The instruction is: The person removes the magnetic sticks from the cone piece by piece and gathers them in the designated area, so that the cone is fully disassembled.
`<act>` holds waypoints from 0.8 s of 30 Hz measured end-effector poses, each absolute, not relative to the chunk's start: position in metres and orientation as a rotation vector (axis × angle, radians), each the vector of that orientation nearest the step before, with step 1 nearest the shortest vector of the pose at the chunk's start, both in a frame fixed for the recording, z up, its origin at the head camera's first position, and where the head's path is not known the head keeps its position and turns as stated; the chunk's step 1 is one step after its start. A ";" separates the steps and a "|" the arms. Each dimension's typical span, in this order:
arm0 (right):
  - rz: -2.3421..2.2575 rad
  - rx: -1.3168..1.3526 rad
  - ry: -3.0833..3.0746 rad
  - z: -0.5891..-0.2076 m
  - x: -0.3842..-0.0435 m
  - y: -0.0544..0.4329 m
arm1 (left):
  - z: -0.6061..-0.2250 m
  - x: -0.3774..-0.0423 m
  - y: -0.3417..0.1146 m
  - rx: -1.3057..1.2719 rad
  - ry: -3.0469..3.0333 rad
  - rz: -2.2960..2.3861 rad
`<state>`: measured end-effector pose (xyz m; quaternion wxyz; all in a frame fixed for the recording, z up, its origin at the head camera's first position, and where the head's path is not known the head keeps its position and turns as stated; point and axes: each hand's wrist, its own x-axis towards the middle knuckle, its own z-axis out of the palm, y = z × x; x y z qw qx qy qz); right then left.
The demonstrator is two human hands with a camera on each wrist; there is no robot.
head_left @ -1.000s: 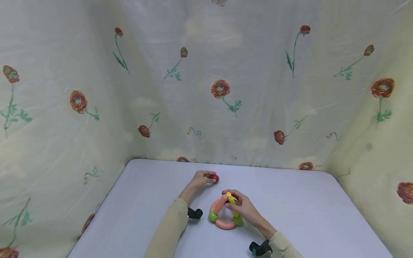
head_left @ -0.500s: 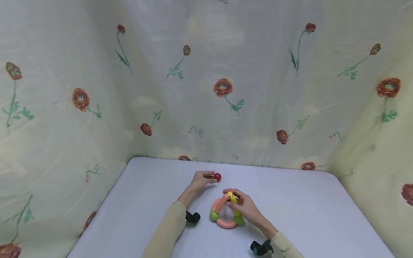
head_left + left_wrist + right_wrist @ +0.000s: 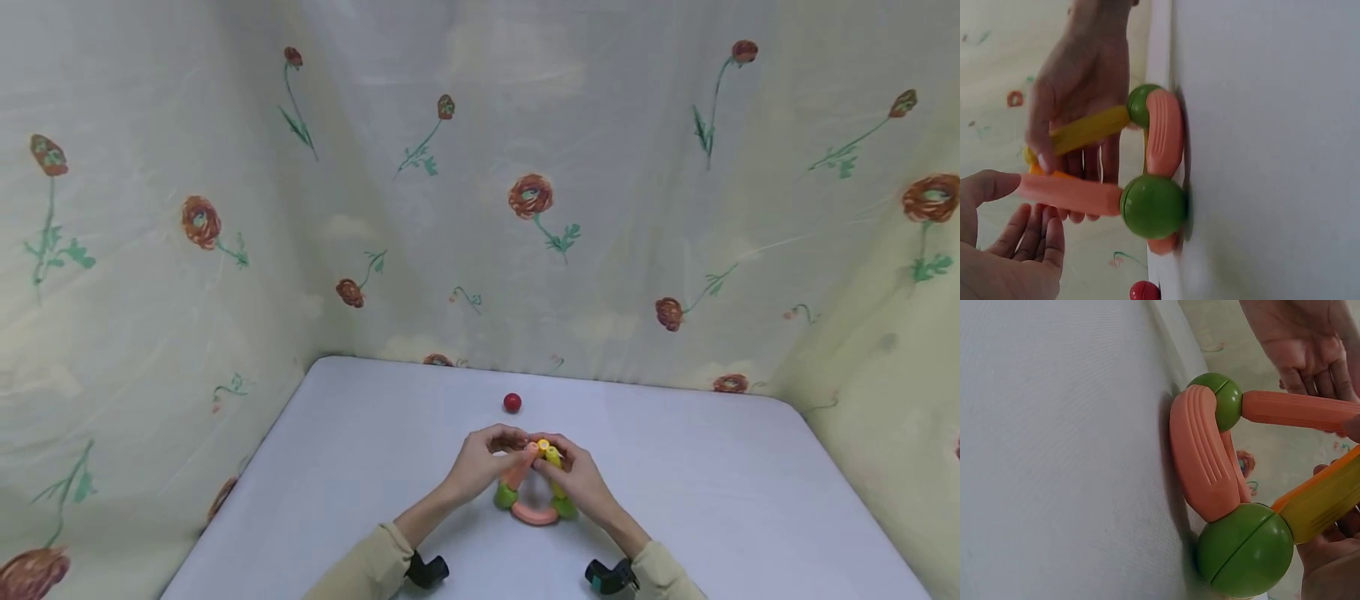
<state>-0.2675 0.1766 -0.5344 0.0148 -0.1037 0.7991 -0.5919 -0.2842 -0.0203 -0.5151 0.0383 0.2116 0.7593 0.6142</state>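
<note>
A toy frame of rods and green balls stands on the table. In the head view, a curved pink bar (image 3: 535, 515) lies along its near bottom side, joining two green balls (image 3: 1154, 206). From these balls a straight pink rod (image 3: 1072, 192) and a yellow rod (image 3: 1092, 131) lean up towards each other, with an orange rod (image 3: 1315, 480) behind. My left hand (image 3: 480, 462) holds the pink rod's upper end, thumb on it and fingers curved round the far side. My right hand (image 3: 583, 479) grips the yellow rod's upper part between thumb and fingers. The frame's far base is partly hidden.
A red ball (image 3: 512, 403) rests on the white table (image 3: 675, 467) beyond the frame. Flower-printed curtains (image 3: 600, 208) hang along the table's back and sides. Black wrist cameras (image 3: 427, 571) sit low over the table at both wrists.
My left hand has let go of the red ball and come back to the pink rod's top. The red ball stays behind on the table. My right hand keeps its grip.
</note>
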 end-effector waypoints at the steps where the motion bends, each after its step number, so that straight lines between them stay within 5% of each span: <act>1: -1.850 -0.320 2.484 -0.535 -0.268 0.177 | -0.514 -0.281 -0.018 0.669 2.324 1.894; 12: -1.882 -0.332 2.441 -0.531 -0.265 0.178 | -0.512 -0.279 -0.018 0.662 2.382 1.863; 24: -1.877 -0.282 2.438 -0.531 -0.266 0.178 | -0.508 -0.287 -0.083 0.663 2.395 1.653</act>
